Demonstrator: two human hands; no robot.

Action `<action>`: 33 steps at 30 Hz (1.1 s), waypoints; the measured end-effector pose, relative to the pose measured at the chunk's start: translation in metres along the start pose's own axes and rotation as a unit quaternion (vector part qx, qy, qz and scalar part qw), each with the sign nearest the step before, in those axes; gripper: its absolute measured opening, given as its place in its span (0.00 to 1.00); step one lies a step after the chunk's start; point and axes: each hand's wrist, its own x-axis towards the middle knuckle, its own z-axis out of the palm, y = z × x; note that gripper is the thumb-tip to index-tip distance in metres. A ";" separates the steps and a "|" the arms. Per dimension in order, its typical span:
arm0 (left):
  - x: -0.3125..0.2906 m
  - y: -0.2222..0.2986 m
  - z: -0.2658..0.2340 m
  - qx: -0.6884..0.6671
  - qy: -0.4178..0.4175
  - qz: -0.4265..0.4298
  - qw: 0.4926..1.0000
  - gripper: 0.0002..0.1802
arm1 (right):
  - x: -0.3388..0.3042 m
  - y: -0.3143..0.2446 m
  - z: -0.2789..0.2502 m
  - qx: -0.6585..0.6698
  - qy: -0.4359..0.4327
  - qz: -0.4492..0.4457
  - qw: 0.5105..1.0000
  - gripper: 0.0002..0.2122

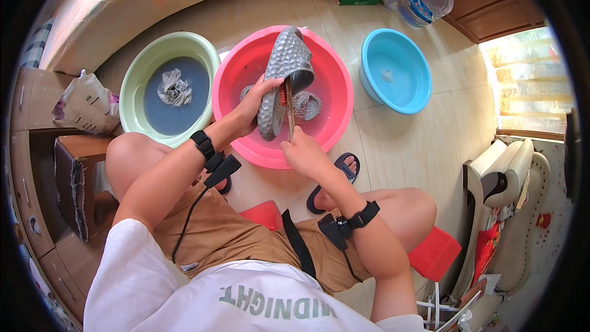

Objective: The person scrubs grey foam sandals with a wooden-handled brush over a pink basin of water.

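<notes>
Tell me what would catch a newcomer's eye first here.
The pink basin dominates the centre, and above it the left hand holds a textured grey slipper, the right hand a brush. Then come the pale green basin of dark water to its left and the bright blue basin to its right.

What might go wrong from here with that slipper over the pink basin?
The textured grey slipper, held only by the left hand, could drop into the pink basin and splash. The wooden-handled brush in the right hand might skid off the slipper. Splashes could wet the black device strapped to the left forearm.
</notes>
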 end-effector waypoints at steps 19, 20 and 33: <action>-0.001 -0.003 0.014 0.039 -0.059 0.062 0.996 0.33 | -0.012 -0.017 -0.036 0.580 -0.057 0.046 0.811 0.18; -0.001 -0.003 0.015 0.027 -0.058 0.052 0.997 0.33 | -0.013 -0.014 -0.035 0.608 -0.074 0.039 0.789 0.17; -0.009 0.005 0.026 0.009 -0.047 0.015 0.999 0.23 | 0.004 -0.026 -0.029 0.604 -0.003 0.013 0.797 0.13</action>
